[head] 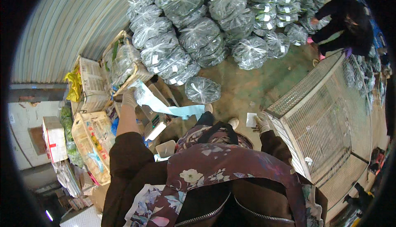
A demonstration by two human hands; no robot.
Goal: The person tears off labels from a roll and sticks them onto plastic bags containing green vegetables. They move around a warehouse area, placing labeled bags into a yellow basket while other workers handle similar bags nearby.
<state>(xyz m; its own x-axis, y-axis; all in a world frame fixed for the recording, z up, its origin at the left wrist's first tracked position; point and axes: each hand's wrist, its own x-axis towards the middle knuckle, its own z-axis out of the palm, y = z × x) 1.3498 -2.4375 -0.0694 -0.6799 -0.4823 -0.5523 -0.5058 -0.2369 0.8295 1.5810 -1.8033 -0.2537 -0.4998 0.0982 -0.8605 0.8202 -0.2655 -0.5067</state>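
My left hand [129,98], in a pale glove, reaches out at the left beside the end of a light blue strip of labels or backing paper [164,104], which trails right towards my shoe. Whether its fingers close on the strip cannot be told. Below the strip stands a digital scale [156,126] with a lit display. My right hand [263,125], also gloved, holds a small white label [251,120] by its edge near the wire cage. One tied clear plastic bag of dark green produce [203,90] lies on the floor ahead of my feet.
Many similar bags [199,36] are stacked ahead. A wire mesh cage [321,125] stands at the right. Plastic crates [92,134] and an open crate with plastic-wrapped greens [122,64] stand at the left, by a corrugated metal wall [74,19]. Another person [349,25] bends at the upper right.
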